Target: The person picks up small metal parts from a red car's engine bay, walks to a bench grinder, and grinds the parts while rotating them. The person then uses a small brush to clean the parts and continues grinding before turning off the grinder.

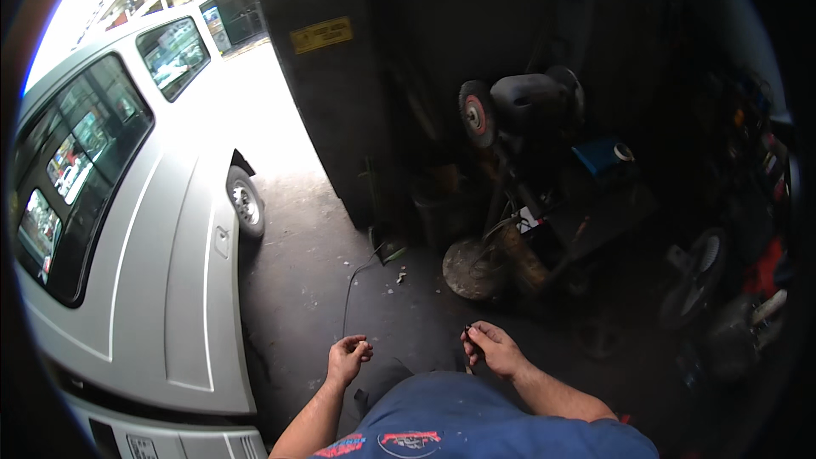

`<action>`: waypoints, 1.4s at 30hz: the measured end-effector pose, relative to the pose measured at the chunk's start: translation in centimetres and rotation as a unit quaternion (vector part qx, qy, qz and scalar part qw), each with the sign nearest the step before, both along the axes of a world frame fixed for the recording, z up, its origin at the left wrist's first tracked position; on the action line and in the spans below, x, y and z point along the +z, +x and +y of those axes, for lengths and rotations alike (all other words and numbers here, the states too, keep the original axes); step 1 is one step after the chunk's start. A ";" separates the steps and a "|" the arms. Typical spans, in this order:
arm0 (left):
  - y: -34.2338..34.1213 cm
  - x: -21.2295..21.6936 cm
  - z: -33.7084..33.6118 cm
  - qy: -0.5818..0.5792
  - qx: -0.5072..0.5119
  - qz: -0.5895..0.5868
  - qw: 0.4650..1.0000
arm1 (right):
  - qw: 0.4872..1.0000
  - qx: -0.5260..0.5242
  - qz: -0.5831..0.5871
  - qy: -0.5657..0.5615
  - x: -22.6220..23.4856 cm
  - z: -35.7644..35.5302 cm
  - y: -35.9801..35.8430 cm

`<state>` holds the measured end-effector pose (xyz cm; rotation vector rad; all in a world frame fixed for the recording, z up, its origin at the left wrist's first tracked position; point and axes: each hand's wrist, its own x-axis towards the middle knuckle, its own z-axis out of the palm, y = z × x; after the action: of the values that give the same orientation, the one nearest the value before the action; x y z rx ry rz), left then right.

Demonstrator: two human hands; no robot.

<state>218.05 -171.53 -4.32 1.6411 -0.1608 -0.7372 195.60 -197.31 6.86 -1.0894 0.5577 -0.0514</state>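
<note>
**Hands low over garage floor, small dark item in right**

Visibility first: right third of frame very dark, shelf clutter there (752, 204) mostly unreadable, just red/white bits and a round fan-like shape. Frame corners black from lens rim. Van (127, 229) cut off at left and bottom edge, only side panel, windows and one wheel (246, 202) in view. Forearms enter from bottom, partly behind blue shirt (476, 425).

Right hand (493, 348): fingers curled narrow, pinching a small dark object (469, 338) at thumb and fingertip. Too small and too dim to ID; maybe a short stick-like piece hanging below it, can't confirm. Held above floor, just in front of torso.

Left hand (348, 355): palm up, fingers loosely curled inward, tips near thumb. Anything inside grip: can't tell. Well apart from right hand.

Materials/shapes:
- Van: silver painted sheet metal, smooth, glossy, tinted glass w/ reflections.
- Floor (323, 289): grey concrete, stained, small debris, thin dark cable (353, 285) lying curved across it.
- Bench grinder (518, 102) on pedestal: round abrasive wheel w/ red centre, dark rounded motor housing, rusty disc base (472, 270).
- Blue box (599, 155) beside grinder, tape roll on top.
- Dark pillar (314, 85) w/ yellow rectangular sign.
</note>
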 end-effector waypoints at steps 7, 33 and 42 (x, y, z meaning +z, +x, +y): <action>10.5 -6.6 -13.2 0.137 -0.145 -0.001 0.980 | 0.988 -0.125 -0.037 0.086 -0.4 -6.5 2.8; 51.4 -13.1 -68.2 0.234 -0.306 -0.492 0.781 | 0.754 -0.553 0.136 -0.326 4.5 -28.8 20.1; 53.4 -14.7 -73.8 0.222 -0.286 -0.405 0.839 | 0.705 -0.634 0.209 -0.237 4.1 -21.5 15.0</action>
<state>271.47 -245.37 -18.97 2.3148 -1.2108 -0.4729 210.57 -218.85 10.95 -1.0021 1.7179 -1.2501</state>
